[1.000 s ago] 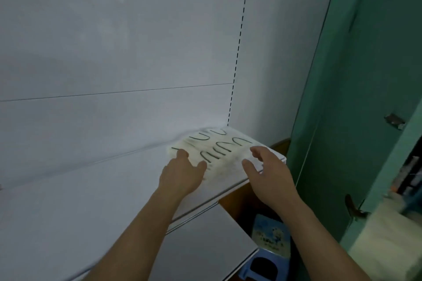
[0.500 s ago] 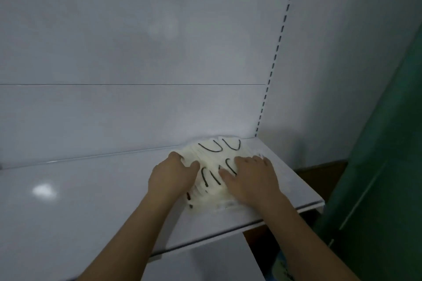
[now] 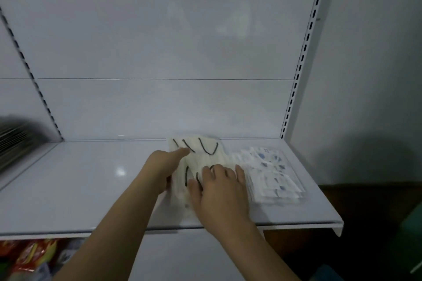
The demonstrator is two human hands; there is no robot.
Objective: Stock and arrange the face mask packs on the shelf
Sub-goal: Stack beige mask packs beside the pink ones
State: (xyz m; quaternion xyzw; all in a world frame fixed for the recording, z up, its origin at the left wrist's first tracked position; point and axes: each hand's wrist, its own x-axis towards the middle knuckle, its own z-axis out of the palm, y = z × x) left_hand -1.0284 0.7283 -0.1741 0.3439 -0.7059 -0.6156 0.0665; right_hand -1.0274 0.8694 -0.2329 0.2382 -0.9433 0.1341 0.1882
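A cream face mask pack [image 3: 201, 157] with black ear loops lies flat on the white shelf [image 3: 80, 185]. My left hand [image 3: 162, 166] sits at the pack's left edge, thumb stretched along its top, the other fingers hidden at the pack's side. My right hand [image 3: 219, 187] lies flat on the pack's near right part, fingers straight. To the right, touching the cream pack, lies a clear pack of white masks with blue print [image 3: 271, 175].
The shelf's white back panel [image 3: 159, 109] rises behind the packs, with slotted uprights left and right. A dark blurred object [image 3: 16, 141] sits at the far left. Colourful packets [image 3: 29, 255] lie on the lower shelf at bottom left.
The view has swung left and widened, so the blue-printed pack now shows beside the cream one. Both hands stay on the cream pack, which now lies squarer to the shelf.
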